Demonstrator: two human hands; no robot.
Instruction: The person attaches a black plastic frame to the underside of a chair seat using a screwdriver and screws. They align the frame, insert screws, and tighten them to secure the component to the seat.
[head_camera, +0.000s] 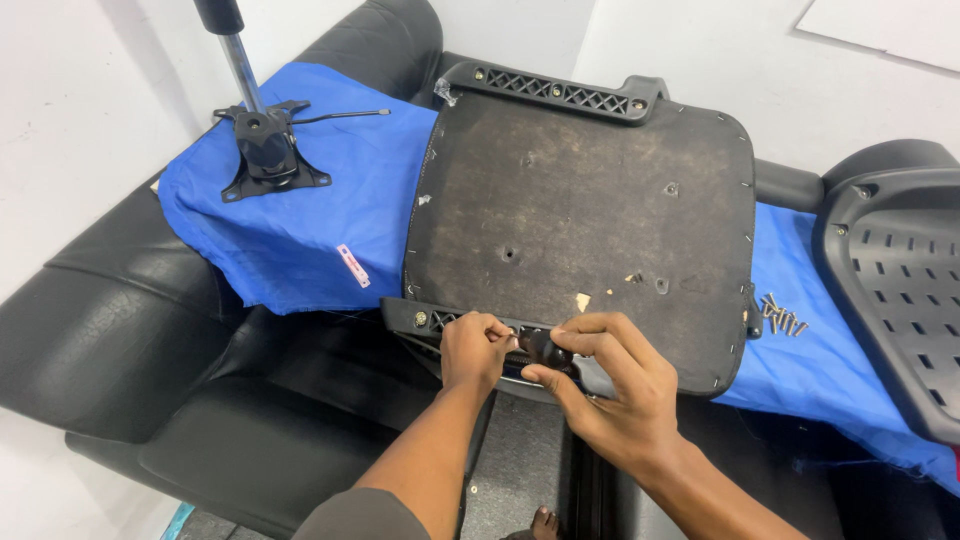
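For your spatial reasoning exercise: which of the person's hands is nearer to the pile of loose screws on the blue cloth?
Right. The right hand sits at the seat's front edge, closer to the screws; the left hand lies farther left, beyond it.

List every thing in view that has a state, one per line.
Seat base: upside down on the blue cloth, underside bare.
Near armrest bracket: at the seat's near edge, under both hands.
Far armrest bracket: on the far edge.
Tilt mechanism: detached, lying on the cloth.
Screws: loose in a pile.
Left hand: pinching at the bracket.
Right hand: gripping a dark part.
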